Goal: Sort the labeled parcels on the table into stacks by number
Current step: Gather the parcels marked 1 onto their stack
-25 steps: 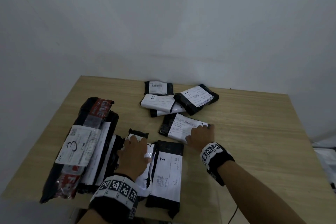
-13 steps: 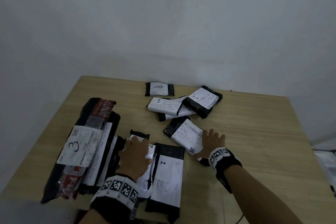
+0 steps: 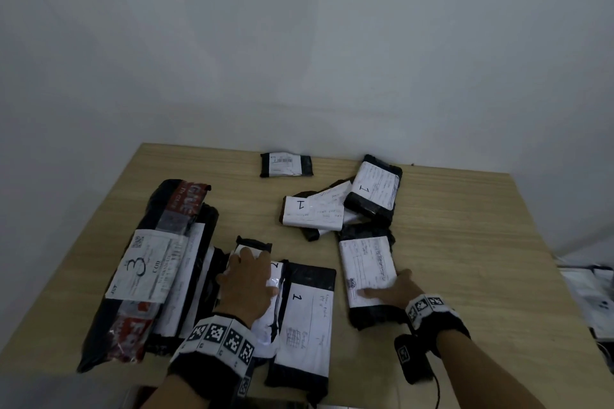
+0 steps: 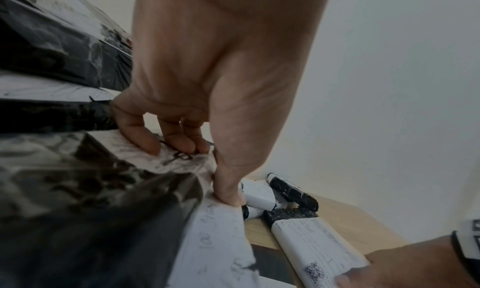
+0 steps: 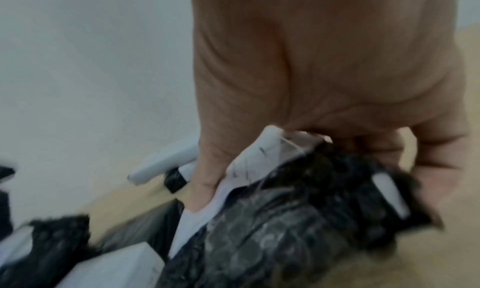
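Gripping the black plastic parcel with a white label (image 3: 367, 267) at lower right, your right hand (image 3: 393, 289) pinches it; your left hand (image 3: 247, 279) lies flat, fingers relaxed, on the white-labelled black parcel (image 3: 265, 325) lower centre.

Black parcels (image 3: 368, 276), white labels: "3" stack (image 3: 146, 262) left; "1" parcel (image 3: 305, 319) near edge; "1" pile (image 3: 372, 192) centre-back; small one (image 3: 285, 164) behind.

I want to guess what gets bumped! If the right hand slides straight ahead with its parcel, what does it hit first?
Probably the pile of small parcels, which lies just past the far end of the parcel that the right hand grips. Depth is hard to judge, so the gap may be bigger than it looks.
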The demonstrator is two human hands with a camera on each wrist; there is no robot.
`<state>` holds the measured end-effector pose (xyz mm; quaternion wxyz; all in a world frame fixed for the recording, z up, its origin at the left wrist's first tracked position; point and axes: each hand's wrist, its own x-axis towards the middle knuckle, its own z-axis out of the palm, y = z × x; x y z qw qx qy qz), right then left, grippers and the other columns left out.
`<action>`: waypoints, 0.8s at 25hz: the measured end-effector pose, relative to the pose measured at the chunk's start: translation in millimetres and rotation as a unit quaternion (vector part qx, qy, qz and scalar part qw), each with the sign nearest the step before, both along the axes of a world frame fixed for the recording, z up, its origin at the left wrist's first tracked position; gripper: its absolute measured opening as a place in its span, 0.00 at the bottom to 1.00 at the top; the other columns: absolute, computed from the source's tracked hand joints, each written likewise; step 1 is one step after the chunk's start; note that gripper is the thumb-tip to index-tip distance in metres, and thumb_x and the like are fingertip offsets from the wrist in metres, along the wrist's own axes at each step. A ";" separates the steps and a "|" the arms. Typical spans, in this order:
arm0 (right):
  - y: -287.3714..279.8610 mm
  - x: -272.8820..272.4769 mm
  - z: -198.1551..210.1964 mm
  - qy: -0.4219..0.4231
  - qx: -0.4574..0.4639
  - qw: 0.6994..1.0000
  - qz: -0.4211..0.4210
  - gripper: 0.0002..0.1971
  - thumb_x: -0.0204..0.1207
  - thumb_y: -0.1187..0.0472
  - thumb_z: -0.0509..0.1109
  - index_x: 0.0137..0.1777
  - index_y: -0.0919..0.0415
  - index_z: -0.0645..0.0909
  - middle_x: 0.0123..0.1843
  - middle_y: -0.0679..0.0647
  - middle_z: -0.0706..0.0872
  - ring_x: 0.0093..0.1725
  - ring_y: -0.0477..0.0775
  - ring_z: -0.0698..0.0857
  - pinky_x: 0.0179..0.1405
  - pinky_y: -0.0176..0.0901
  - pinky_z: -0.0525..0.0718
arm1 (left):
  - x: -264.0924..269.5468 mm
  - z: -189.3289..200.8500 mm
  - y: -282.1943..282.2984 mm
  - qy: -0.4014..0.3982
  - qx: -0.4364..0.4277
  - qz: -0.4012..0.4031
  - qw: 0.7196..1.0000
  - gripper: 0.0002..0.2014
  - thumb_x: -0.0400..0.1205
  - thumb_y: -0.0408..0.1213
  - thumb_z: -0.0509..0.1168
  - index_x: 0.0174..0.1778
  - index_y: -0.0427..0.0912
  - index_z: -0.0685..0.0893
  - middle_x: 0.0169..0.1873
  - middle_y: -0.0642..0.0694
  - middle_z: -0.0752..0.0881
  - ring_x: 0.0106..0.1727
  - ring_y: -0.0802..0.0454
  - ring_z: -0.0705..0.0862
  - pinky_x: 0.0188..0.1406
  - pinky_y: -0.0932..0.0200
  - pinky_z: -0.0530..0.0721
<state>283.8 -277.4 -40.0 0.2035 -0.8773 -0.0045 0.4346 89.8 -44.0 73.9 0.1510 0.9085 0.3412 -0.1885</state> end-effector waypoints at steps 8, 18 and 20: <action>-36.8 -37.6 32.8 0.155 0.268 0.936 -0.166 0.23 0.74 0.48 0.76 0.63 0.64 0.85 0.53 0.59 0.93 0.52 0.61 0.92 0.53 0.52 0.88 | -0.6 -10.0 -6.4 0.040 -0.002 0.008 0.999 0.18 0.78 0.48 0.69 0.57 0.46 0.72 0.63 0.41 0.71 0.67 0.41 0.70 0.62 0.36 0.77; -27.6 -121.8 1.3 0.257 0.163 0.947 0.103 0.42 0.60 0.29 0.78 0.72 0.48 0.76 0.57 0.49 0.92 0.52 0.58 0.92 0.52 0.58 0.90 | -16.5 -12.5 -37.1 0.068 -0.015 -0.012 0.997 0.18 0.78 0.49 0.68 0.58 0.46 0.73 0.64 0.41 0.70 0.67 0.38 0.70 0.62 0.35 0.77; -31.0 -130.0 13.6 0.257 0.158 0.950 0.084 0.32 0.66 0.34 0.78 0.67 0.46 0.75 0.53 0.53 0.93 0.40 0.56 0.93 0.38 0.49 0.91 | -20.4 -11.9 -43.9 0.068 -0.009 -0.019 0.997 0.18 0.79 0.49 0.68 0.58 0.46 0.72 0.64 0.41 0.70 0.67 0.38 0.70 0.61 0.35 0.77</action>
